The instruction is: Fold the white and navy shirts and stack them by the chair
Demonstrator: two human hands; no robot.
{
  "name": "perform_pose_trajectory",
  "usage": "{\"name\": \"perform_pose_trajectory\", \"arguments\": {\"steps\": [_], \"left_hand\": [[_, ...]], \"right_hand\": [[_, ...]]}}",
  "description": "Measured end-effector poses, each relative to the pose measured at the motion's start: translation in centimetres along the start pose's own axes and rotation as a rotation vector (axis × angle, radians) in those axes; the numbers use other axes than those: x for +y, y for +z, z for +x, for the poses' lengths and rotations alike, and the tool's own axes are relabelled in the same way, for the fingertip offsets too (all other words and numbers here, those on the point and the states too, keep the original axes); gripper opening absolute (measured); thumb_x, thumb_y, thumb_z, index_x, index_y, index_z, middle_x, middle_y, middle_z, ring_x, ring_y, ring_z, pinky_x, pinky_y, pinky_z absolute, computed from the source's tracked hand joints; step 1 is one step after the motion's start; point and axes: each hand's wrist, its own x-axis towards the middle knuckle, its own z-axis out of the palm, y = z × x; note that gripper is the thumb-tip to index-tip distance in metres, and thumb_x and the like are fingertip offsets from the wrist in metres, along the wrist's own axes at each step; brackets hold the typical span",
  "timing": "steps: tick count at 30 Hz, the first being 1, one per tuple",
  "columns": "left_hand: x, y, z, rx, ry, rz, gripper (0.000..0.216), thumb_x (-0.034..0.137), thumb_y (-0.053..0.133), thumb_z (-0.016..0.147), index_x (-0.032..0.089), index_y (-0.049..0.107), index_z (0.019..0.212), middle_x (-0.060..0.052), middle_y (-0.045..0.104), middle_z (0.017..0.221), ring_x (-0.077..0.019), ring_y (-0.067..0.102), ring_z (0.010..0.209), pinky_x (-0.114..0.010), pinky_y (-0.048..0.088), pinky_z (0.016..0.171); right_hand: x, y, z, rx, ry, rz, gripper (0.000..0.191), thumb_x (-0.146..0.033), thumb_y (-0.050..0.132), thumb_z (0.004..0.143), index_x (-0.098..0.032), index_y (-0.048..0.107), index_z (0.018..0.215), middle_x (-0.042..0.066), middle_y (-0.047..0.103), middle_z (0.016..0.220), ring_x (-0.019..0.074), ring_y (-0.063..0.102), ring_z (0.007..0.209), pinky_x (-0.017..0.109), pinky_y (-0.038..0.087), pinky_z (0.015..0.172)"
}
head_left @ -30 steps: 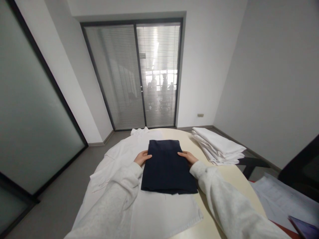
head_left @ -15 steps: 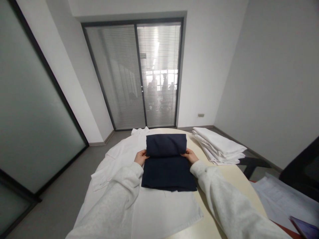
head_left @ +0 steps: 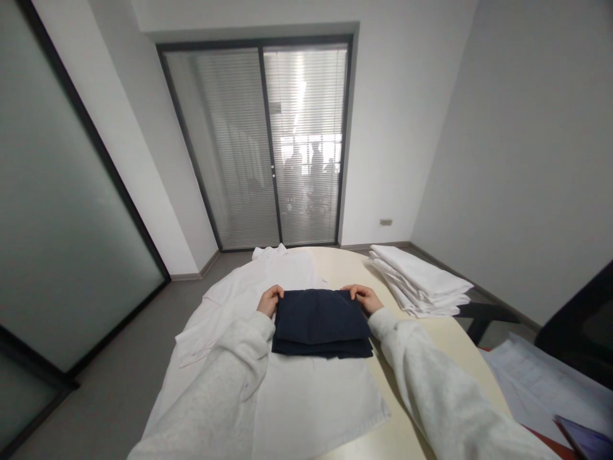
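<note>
A dark navy garment (head_left: 322,319), folded over into a flat rectangle, lies in the middle of the table. My left hand (head_left: 271,300) pinches its far left corner, and my right hand (head_left: 363,298) grips the far right corner. What kind of garment it is does not show. Beneath it and to the left spreads a white shirt (head_left: 225,313), its lower hem reaching toward me under the navy cloth. Both my forearms wear light grey fleece sleeves.
A stack of folded white cloth (head_left: 421,281) sits on the right of the round cream table (head_left: 447,345). Beyond its right edge are a black chair (head_left: 582,332), papers (head_left: 550,377) and a dark flat device (head_left: 587,441). Glass doors (head_left: 258,147) with blinds stand behind.
The far half of the navy garment has come down toward me over the near half. Both hands stay at the sides, now at the fold's far corners.
</note>
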Motion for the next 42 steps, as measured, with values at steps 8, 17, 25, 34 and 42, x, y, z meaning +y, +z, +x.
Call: {"name": "perform_pose_trajectory", "arguments": {"steps": [8, 17, 25, 34, 42], "left_hand": [[0.6, 0.1, -0.4, -0.061, 0.147, 0.006, 0.01, 0.012, 0.05, 0.055, 0.017, 0.046, 0.064, -0.002, 0.065, 0.083, -0.0157, 0.059, 0.076, -0.024, 0.044, 0.065], [-0.7, -1.1, 0.5, 0.007, 0.128, 0.215, 0.013, 0.013, 0.042, 0.054, 0.017, 0.054, 0.055, -0.002, 0.067, 0.081, -0.0188, 0.061, 0.079, -0.029, 0.045, 0.073], [-0.9, -1.3, 0.2, 0.05, 0.252, 0.366, 0.019, 0.01, 0.036, 0.048, 0.018, 0.052, 0.045, -0.001, 0.067, 0.086, -0.0185, 0.058, 0.089, -0.03, 0.039, 0.086], [3.0, 0.7, -1.1, 0.002, 0.39, 0.386, 0.02, 0.014, 0.043, 0.069, 0.018, 0.06, 0.06, -0.005, 0.062, 0.109, -0.0223, 0.051, 0.108, -0.036, 0.031, 0.098], [2.5, 2.4, -1.9, -0.53, 0.364, 0.851, 0.042, 0.041, 0.049, 0.082, 0.03, 0.05, 0.123, -0.001, 0.037, 0.138, -0.0232, 0.023, 0.131, -0.043, 0.011, 0.108]], "right_hand": [[0.0, -0.4, -0.3, -0.007, -0.089, -0.204, 0.019, -0.024, 0.056, 0.061, -0.018, 0.046, 0.046, 0.003, 0.063, 0.074, 0.0169, 0.056, 0.075, 0.03, 0.04, 0.074], [0.0, -1.2, 0.0, 0.001, -0.092, -0.381, 0.009, -0.018, 0.043, 0.053, -0.019, 0.045, 0.044, -0.004, 0.044, 0.046, 0.0109, 0.041, 0.051, 0.024, 0.035, 0.056], [0.2, -0.8, -0.4, -0.077, -0.089, -0.432, 0.014, -0.015, 0.044, 0.052, -0.019, 0.047, 0.039, 0.002, 0.056, 0.068, 0.0155, 0.052, 0.067, 0.029, 0.042, 0.067], [-3.8, 0.9, -0.4, -0.02, -0.188, -0.904, 0.026, -0.011, 0.04, 0.067, -0.019, 0.064, 0.07, 0.008, 0.062, 0.099, 0.0197, 0.055, 0.095, 0.035, 0.039, 0.09], [-2.9, 7.1, -3.1, -0.421, -0.169, -1.205, 0.052, -0.05, 0.032, 0.087, -0.03, 0.032, 0.135, 0.003, 0.023, 0.144, 0.0267, 0.013, 0.133, 0.054, 0.01, 0.105]]}}
